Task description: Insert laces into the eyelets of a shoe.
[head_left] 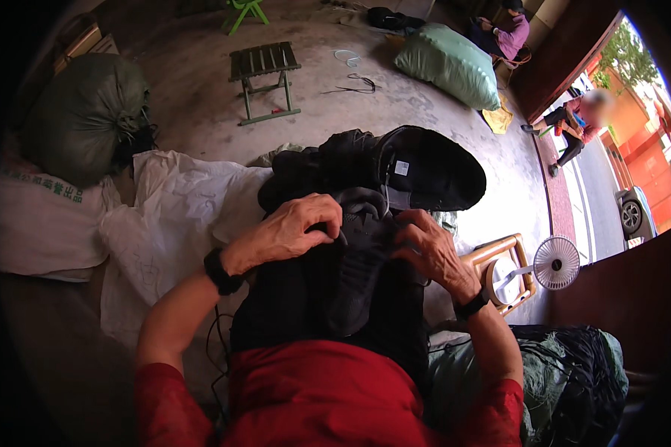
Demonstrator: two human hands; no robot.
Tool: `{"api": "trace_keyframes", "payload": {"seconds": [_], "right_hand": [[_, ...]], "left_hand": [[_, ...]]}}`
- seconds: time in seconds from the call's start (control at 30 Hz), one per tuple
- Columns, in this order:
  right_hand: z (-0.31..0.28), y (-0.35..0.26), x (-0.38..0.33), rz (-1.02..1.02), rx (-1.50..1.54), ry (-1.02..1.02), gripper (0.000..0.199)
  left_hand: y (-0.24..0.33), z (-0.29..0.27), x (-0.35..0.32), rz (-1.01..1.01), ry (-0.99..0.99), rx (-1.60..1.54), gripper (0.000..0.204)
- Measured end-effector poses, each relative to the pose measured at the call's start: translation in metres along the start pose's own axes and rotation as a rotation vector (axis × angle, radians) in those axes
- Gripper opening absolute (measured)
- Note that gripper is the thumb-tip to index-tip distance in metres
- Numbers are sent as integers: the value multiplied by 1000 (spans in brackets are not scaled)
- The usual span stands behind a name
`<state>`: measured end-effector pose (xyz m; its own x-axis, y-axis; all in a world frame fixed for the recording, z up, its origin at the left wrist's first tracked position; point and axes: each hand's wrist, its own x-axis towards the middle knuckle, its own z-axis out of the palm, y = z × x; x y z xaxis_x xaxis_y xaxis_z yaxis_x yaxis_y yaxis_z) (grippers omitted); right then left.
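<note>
A dark knit shoe upper (354, 276) lies lengthwise over my lap, its toe toward me. My left hand (298, 227) is closed, thumb and fingers pinching the dark edge on its left side. From the right, my right hand (434, 249) curls its fingers on the opposite edge; the fingertips are partly lost against the black material. Just beyond the hands sits a heap of black pieces (320, 164). At its right is a black oval piece (455, 171) with a raised rim and a small white label (402, 168) inside.
White sacks (179, 194) and a tied dark green sack (89, 112) stand left. Ahead are a folding stool (265, 63) and a pale green sack (447, 63). A small fan (555, 263) and netting (574, 372) are right. Two people (508, 37) sit farther off.
</note>
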<state>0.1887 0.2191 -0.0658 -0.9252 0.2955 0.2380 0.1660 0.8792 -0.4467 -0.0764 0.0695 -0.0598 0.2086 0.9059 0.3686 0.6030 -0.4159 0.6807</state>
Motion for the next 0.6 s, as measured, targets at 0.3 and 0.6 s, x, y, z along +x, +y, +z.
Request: {"api": "trace_keyframes", "payload": {"seconds": [0.3, 0.6], "right_hand": [[6, -17, 6, 242, 382, -24, 21], [20, -29, 4, 427, 683, 133, 25]], "left_hand": [[16, 38, -2, 48, 233, 360, 32], [51, 68, 19, 167, 65, 754, 18]]}}
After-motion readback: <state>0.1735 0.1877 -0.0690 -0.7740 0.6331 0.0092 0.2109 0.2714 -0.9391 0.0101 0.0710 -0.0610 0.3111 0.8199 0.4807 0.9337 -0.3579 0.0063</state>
